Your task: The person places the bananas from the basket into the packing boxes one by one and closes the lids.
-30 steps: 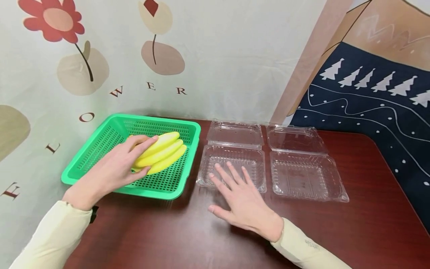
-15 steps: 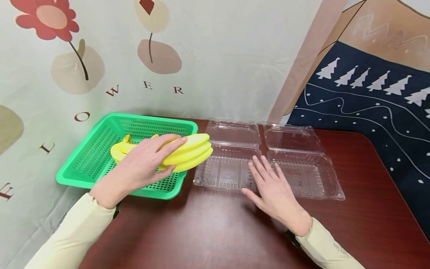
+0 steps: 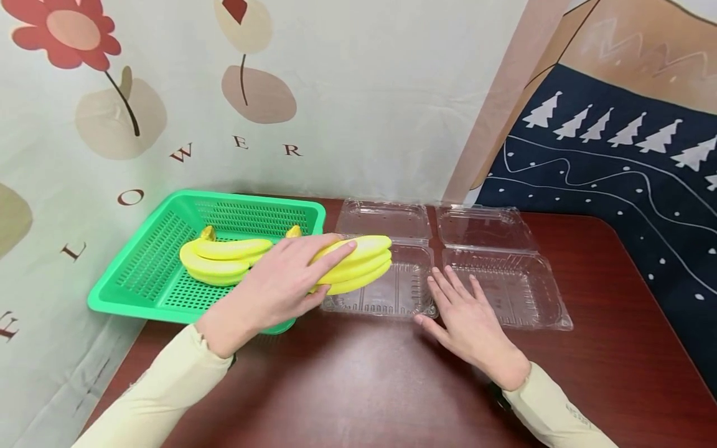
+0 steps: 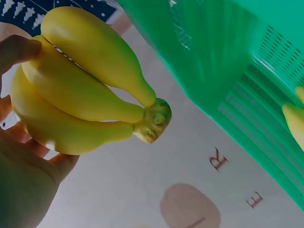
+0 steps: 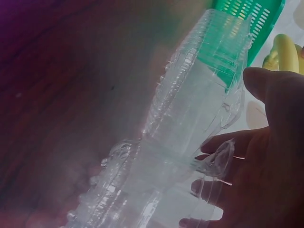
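My left hand [image 3: 285,277] grips a bunch of yellow bananas [image 3: 358,266] over the near left part of the left clear plastic box [image 3: 386,298]. In the left wrist view three bananas [image 4: 80,85] join at a greenish-brown stem, with thumb and fingers curled round their sides. My right hand [image 3: 470,320] lies with straight, spread fingers at the inner edges of the two boxes. The right clear box [image 3: 518,292] stands with its lid laid back. From the right wrist view, the right fingers [image 5: 232,142] are against or just beside the clear plastic rim.
A green perforated basket [image 3: 134,305] stands at the left of the dark red table [image 3: 358,379]. Another banana bunch [image 3: 218,264] lies in it, and a further stem [image 3: 294,231] shows behind my left hand. A printed curtain [image 3: 364,112] hangs behind the table.
My left hand has lifted the bananas out of the basket and carried them right, over the left box. The right hand has shifted right from the left box to between the boxes.
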`<state>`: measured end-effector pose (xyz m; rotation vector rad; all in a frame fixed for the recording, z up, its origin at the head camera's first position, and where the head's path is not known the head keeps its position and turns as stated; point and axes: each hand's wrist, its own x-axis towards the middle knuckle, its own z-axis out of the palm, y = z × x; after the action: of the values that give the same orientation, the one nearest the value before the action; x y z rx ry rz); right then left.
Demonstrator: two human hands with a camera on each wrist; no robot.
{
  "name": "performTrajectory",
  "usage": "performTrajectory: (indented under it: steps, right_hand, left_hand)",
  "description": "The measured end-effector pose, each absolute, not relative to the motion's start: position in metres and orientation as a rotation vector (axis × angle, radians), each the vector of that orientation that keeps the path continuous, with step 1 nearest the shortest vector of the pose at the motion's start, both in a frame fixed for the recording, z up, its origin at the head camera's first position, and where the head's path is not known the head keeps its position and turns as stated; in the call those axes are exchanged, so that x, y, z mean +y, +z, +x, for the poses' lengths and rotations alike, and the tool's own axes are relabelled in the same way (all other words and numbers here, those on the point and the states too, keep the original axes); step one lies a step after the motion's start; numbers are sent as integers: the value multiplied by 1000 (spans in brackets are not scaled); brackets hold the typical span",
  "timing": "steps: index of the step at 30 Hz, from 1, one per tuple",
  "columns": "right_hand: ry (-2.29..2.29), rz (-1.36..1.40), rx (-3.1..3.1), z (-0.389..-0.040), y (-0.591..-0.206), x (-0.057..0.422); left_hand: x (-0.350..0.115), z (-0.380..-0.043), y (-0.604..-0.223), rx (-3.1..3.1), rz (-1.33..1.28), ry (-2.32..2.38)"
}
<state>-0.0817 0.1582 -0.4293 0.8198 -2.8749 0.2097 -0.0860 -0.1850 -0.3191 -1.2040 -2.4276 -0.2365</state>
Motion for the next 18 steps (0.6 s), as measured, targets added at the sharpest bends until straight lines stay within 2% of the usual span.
performTrajectory:
  steps: [18]
  right_hand:
    - [231, 822, -2865, -81, -430, 162]
  left_hand:
    - [-118, -77, -345, -2490, -1075, -68]
